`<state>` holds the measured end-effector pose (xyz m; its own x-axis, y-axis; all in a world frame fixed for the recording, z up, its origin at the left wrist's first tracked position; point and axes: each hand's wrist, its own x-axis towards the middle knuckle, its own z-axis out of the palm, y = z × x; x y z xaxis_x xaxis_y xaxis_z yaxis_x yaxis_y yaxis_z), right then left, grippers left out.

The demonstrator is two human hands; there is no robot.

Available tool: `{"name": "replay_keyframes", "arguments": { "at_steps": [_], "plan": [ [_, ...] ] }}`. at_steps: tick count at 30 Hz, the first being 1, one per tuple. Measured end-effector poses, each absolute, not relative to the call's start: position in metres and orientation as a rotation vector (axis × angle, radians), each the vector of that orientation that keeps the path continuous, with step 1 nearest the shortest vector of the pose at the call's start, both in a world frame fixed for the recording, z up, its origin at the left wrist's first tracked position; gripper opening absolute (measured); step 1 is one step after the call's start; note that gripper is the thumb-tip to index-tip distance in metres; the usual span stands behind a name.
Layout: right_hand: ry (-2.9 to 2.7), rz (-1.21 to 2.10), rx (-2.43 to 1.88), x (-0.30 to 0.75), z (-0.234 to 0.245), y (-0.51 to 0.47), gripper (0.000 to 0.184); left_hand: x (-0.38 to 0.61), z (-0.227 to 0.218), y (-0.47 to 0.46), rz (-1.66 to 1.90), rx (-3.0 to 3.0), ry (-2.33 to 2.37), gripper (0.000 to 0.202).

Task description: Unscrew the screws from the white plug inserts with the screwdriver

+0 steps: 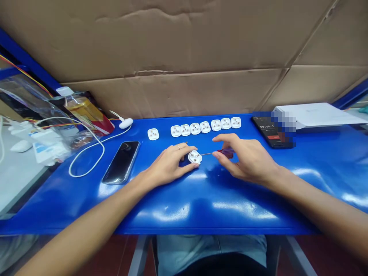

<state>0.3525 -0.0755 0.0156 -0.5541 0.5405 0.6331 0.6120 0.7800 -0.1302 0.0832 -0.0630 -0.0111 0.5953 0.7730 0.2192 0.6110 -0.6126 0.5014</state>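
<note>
My left hand (169,165) pinches a small white round socket part (194,156) against the blue table (201,199), with a ring on one finger. My right hand (247,159) is closed round a screwdriver (225,152) with a red and purple handle. Its thin metal shaft points left and its tip touches the white part. Behind my hands, a row of several similar white parts (205,127) lies on the table, with one more white part (153,133) set apart to the left.
A dark phone (121,161) lies face up at the left beside a looped white cable (86,153). A second phone (271,132) showing a timer lies at the right, next to a white box (319,114). A bottle (83,109) and plastic bags sit far left. Cardboard walls the back.
</note>
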Motion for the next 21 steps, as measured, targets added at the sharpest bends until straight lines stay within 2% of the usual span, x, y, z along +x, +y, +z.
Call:
{"name": "replay_keyframes", "arguments": {
  "at_steps": [3,7,13,18,21],
  "plan": [
    [-2.303,-0.152,-0.817,0.3526,0.0154,-0.0756,0.023,0.0832,-0.0104,-0.0635,0.594,2.439,1.118,0.046],
    [-2.319,-0.101,-0.751,0.3527,0.0168,-0.0757,0.029,0.0828,-0.0104,-0.0637,0.597,2.434,1.122,0.047],
    [-2.321,-0.161,-0.833,0.3532,0.0159,-0.0745,0.015,0.0830,-0.0100,-0.0634,0.609,2.435,1.112,0.046],
    [-2.342,-0.141,-0.734,0.3515,0.0181,-0.0764,0.023,0.0834,-0.0101,-0.0631,0.610,2.434,1.108,0.046],
    [-2.321,-0.158,-0.800,0.3523,0.0173,-0.0759,0.018,0.0839,-0.0097,-0.0630,0.615,2.423,1.104,0.046]
  ]
}}
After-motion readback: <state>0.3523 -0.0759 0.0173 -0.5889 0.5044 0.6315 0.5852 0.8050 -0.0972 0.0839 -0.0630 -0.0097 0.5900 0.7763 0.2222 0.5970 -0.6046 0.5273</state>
